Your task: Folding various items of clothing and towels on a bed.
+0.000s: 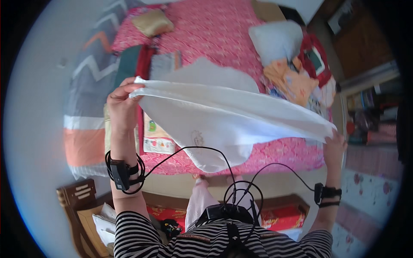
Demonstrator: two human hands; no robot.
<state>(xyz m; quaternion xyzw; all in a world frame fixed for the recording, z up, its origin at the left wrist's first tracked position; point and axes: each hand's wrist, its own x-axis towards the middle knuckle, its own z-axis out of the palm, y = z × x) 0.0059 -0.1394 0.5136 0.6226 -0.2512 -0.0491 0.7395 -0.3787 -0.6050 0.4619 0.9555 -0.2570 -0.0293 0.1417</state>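
A white cloth (pixel 213 106) is stretched between my two hands above the bed. My left hand (pixel 124 95) pinches two of its edges together at the left end. At the far right end, my right hand (pixel 334 145) grips the other side, slightly blurred and lower in the picture. The cloth sags in the middle, and its lower flap bears a small printed drawing (pixel 197 138). Part of the cloth spreads out behind the taut edge. Beneath it lies a pink patterned bedspread (pixel 206 35).
Folded textiles (pixel 159 135) lie to the left, partly behind the cloth. A pale cushion (pixel 276 40) and crumpled orange clothing (pixel 290 79) occupy the right side. A gold pillow (pixel 153 22) rests farther back. Black cables (pixel 206 147) loop between my forearms and waist.
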